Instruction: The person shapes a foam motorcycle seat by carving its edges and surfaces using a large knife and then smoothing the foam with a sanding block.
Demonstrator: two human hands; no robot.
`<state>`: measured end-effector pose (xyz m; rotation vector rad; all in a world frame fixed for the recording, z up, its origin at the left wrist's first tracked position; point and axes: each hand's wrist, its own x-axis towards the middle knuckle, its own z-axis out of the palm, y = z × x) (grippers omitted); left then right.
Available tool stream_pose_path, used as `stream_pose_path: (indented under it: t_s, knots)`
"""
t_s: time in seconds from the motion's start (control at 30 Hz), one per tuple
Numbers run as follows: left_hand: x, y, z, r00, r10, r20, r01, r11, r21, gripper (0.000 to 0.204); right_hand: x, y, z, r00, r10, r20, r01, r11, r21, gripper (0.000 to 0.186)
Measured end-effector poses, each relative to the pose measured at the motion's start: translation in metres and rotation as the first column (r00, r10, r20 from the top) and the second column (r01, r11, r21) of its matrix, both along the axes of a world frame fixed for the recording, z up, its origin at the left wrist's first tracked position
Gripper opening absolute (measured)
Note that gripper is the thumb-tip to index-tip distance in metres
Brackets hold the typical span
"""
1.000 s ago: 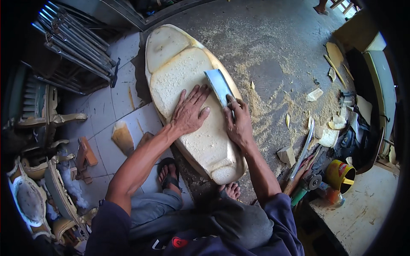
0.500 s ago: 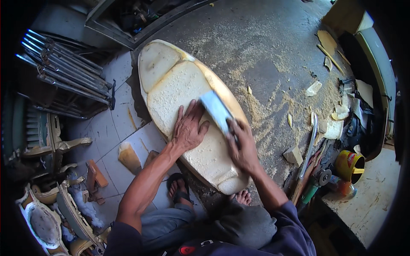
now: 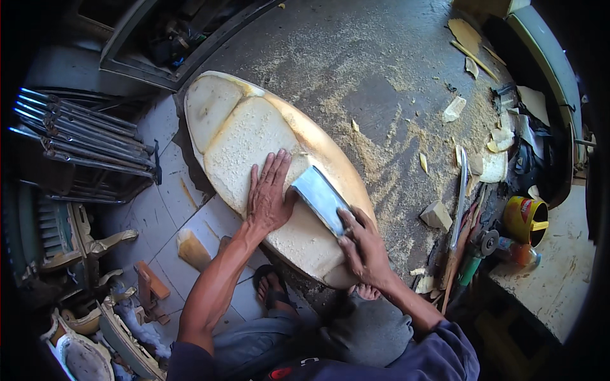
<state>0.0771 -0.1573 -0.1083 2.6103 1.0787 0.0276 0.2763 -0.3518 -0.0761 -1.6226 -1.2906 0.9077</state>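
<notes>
A long cream foam piece, shaped like a padded seat (image 3: 241, 127), lies tilted up and left in front of me, grooved and speckled with crumbs. My left hand (image 3: 268, 193) rests flat on it, fingers stretched out and a little apart. My right hand (image 3: 362, 247) grips the lower end of a flat, pale blue metal tool (image 3: 314, 197), a block or blade, lying on the foam's right half. The tool's upper end is beside my left thumb; whether they touch I cannot tell. My sandalled feet show below the foam's lower end.
Folded metal frames (image 3: 89, 143) and carved furniture pieces (image 3: 82, 317) are at left, wooden blocks (image 3: 149, 286) on the tiles. Right of the dusty floor (image 3: 381, 70) are scraps, a metal bar (image 3: 460, 197), a yellow can (image 3: 526, 219), an angle grinder (image 3: 483, 247) and a worn board (image 3: 553, 273).
The blue tool and my right hand have moved down relative to the foam. My left hand stays flat on it. The whole view has shifted, the foam appearing more slanted.
</notes>
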Motion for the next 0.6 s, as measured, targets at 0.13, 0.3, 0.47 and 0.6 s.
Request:
stream_pose_path:
  t_s: [0.13, 0.3, 0.47, 0.6]
  knots:
    - [0.010, -0.001, -0.002, 1.000, -0.016, 0.017, 0.016, 1.000, -0.008, 0.069, 0.008, 0.072, -0.016, 0.992, -0.129, -0.013, 0.128, 0.991, -0.035, 0.038]
    - [0.003, 0.000, -0.006, 1.000, -0.005, 0.001, 0.005, 0.999, -0.050, 0.068, 0.014, 0.111, -0.048, 0.988, -0.148, -0.048, 0.145, 0.988, -0.054, 0.033]
    - [0.004, -0.001, -0.005, 0.999, -0.036, 0.032, 0.036, 0.999, 0.004, 0.068, 0.001, -0.008, 0.001, 0.999, -0.040, -0.021, 0.040, 0.999, 0.004, 0.049]
    - [0.013, -0.002, -0.004, 1.000, -0.028, -0.014, 0.027, 0.999, -0.023, 0.067, 0.026, 0.104, -0.062, 0.987, -0.147, 0.059, 0.147, 0.989, 0.013, 0.035]
